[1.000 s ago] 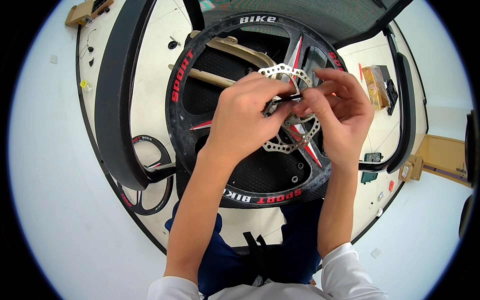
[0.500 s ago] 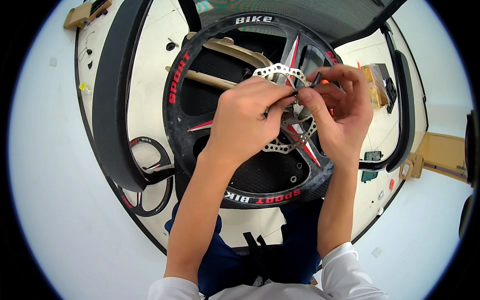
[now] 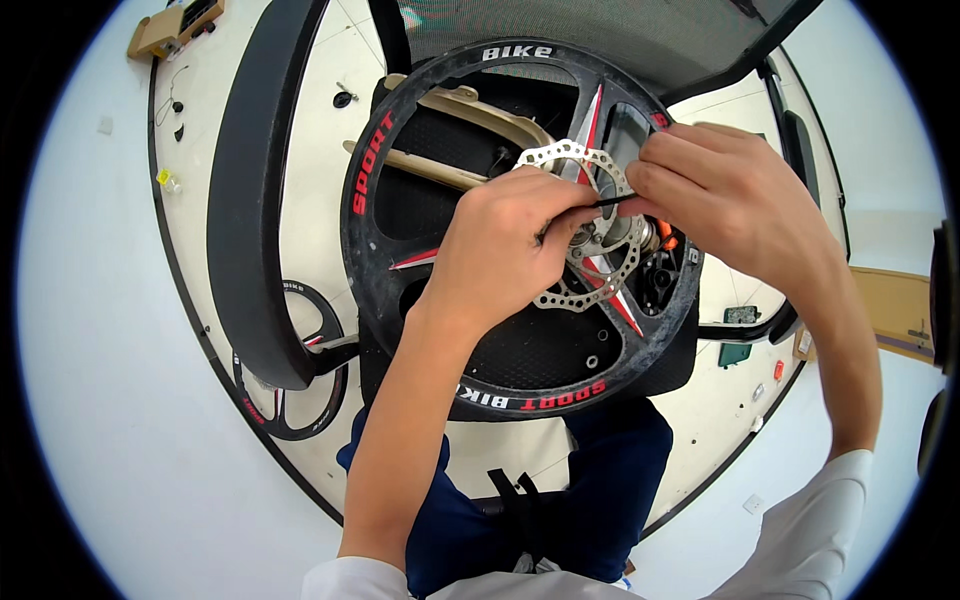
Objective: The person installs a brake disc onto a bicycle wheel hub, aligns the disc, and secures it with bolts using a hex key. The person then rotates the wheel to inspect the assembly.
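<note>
I see a black bicycle wheel (image 3: 400, 290) with red and white lettering on its rim and red-and-white slivers along its spokes. At its hub sits a silver brake disc (image 3: 590, 290), perforated with small holes — scalloped at the edge. A thin black tool (image 3: 608, 202) crosses it, and an orange bit (image 3: 664, 234) shows at three o'clock of the hub. Tan bars (image 3: 470, 105) lie behind the wheel at eleven o'clock. A black tyre (image 3: 245, 190) curves at nine o'clock — over a cream floor (image 3: 320, 180). My trousers (image 3: 600, 490) are navy, my sleeves (image 3: 800, 540) white.
</note>
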The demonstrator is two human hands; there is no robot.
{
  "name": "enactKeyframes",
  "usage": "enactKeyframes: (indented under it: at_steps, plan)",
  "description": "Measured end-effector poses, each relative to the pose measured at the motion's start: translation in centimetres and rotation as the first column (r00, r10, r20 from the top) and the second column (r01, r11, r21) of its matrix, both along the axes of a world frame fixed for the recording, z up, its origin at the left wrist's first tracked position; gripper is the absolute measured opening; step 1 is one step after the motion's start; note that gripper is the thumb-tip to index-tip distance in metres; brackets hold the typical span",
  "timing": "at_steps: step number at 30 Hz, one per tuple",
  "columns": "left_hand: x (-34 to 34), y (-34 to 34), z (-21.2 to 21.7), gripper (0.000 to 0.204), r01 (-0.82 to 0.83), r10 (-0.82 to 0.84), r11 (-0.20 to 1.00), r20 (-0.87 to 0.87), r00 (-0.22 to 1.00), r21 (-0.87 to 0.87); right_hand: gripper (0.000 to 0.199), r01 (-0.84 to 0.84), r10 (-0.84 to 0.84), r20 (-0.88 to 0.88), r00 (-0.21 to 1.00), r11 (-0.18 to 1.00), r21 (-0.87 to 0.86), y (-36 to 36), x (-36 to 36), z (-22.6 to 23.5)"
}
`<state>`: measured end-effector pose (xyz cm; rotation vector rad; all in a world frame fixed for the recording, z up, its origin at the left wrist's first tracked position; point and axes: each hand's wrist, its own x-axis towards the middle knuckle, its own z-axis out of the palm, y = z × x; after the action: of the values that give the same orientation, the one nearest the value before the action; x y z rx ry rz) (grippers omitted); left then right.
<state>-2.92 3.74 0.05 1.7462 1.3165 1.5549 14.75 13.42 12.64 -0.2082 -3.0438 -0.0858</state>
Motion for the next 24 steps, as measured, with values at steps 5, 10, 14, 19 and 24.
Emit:
enactKeyframes:
  at_steps: [5,10,14,19,24]
  plan:
    - [-0.2,0.1,0.1,0.014,-0.007,0.009,0.999,0.042,0.999,-0.035,0.010,0.136,-0.133,0.050,0.990,0.989,-0.053,-0.9,-1.0,0.4]
    - [0.0,0.0,0.3,0.017,0.012,-0.011,0.999,0.023,1.000,-0.036,0.010,0.267,-0.264,0.045,0.964,0.960,-0.089,-2.9,-0.7,0.6]
    - [-0.3,0.1,0.1,0.024,0.034,-0.035,0.999,0.014,0.999,0.018,0.009,0.236,-0.231,0.050,0.972,0.950,-0.203,-2.5,-1.1,1.2]
    - [-1.2,0.1,1.0,0.029,0.037,-0.018,0.993,0.164,0.986,-0.114,0.008,0.323,-0.340,-0.008,0.940,0.898,-0.299,-1.6,-0.8,3.4]
    - [-1.0,0.5,0.4,0.031,0.013,0.003,0.993,0.132,0.991,-0.120,0.011,0.343,-0.350,0.040,0.936,0.880,-0.330,-0.3,1.0,1.7]
